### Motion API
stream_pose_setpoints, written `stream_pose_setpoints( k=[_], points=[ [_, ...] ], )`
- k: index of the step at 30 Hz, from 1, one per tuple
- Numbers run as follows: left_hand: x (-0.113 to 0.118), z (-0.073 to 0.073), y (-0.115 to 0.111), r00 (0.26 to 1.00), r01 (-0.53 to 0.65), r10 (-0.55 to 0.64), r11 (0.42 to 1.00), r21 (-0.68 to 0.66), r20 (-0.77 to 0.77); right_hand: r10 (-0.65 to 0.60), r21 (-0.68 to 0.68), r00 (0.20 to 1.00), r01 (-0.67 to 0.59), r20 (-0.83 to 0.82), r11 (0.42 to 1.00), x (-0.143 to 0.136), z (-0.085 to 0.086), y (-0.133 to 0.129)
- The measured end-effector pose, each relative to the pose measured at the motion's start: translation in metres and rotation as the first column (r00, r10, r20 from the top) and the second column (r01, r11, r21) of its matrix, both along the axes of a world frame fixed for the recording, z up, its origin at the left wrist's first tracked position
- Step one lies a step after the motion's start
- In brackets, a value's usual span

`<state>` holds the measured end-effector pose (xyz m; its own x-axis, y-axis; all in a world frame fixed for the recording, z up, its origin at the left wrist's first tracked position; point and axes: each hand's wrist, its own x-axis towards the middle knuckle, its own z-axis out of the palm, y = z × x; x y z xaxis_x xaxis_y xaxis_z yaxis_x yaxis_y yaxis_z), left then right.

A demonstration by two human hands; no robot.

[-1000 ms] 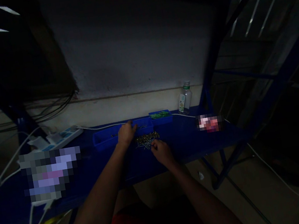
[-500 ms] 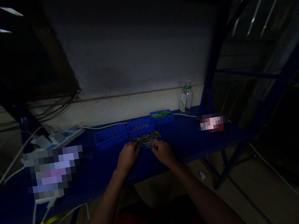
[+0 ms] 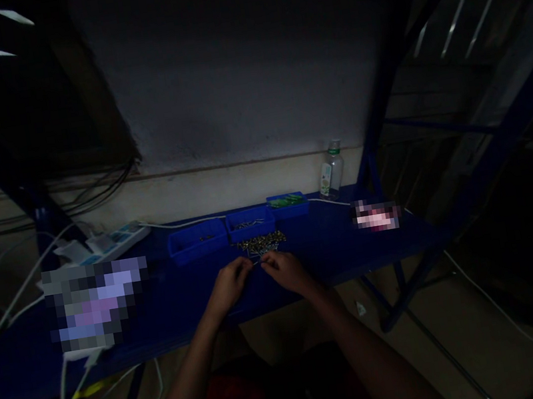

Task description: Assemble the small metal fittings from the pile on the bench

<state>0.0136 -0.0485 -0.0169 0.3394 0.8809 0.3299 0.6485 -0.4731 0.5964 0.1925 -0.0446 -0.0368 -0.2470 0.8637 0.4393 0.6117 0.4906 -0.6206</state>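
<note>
My left hand (image 3: 231,280) is closed in a pinch just in front of a pile of small metal parts. Facing it, my right hand (image 3: 284,269) is pinched too, and a thin silver screw-like piece (image 3: 256,264) spans the narrow gap between the fingertips. Its exact kind is too small and dark to tell. Brass-coloured pieces (image 3: 258,242) lie in the back of the pile, with thin silver pieces (image 3: 269,249) in front, partly hidden by my fingers.
Behind the pile stand a blue bin (image 3: 196,239) with a few parts, a second blue bin (image 3: 251,223) with silver pieces, and a third blue bin (image 3: 288,205) with green items. A clear bottle (image 3: 332,172) and a power strip (image 3: 116,243) are on the blue table (image 3: 345,248).
My hands have come closer together at the pile's near edge. A thin silver piece now shows between their fingertips.
</note>
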Motion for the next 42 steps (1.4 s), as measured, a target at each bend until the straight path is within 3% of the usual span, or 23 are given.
stream_pose_setpoints(
  k=[9,18,31,36,42],
  points=[
    [0.0016,0.0015,-0.0034,0.999,0.037,-0.035,0.999,-0.04,0.037,0.106,-0.04,0.992,-0.109,-0.067,0.993,0.0008,0.0016,-0.0023],
    [0.0031,0.0046,-0.0043,0.998,-0.001,0.001,1.0,-0.006,0.07,0.05,-0.05,0.991,-0.057,-0.127,0.997,0.0018,-0.0023,0.0002],
    [0.0042,0.0051,-0.0053,0.995,0.084,-0.085,0.996,-0.005,-0.055,0.08,-0.067,0.995,-0.084,-0.061,0.994,0.0014,0.0034,-0.0047],
    [0.0035,0.0019,-0.0036,0.996,0.082,-0.082,0.997,-0.012,-0.027,0.149,-0.013,0.988,-0.149,-0.035,0.989,0.0025,0.0014,-0.0039],
    [0.0037,0.0014,-0.004,0.997,0.078,-0.078,0.996,-0.04,-0.007,0.126,-0.004,0.99,-0.126,0.059,0.992,0.0029,0.0053,-0.0074]
  ],
)
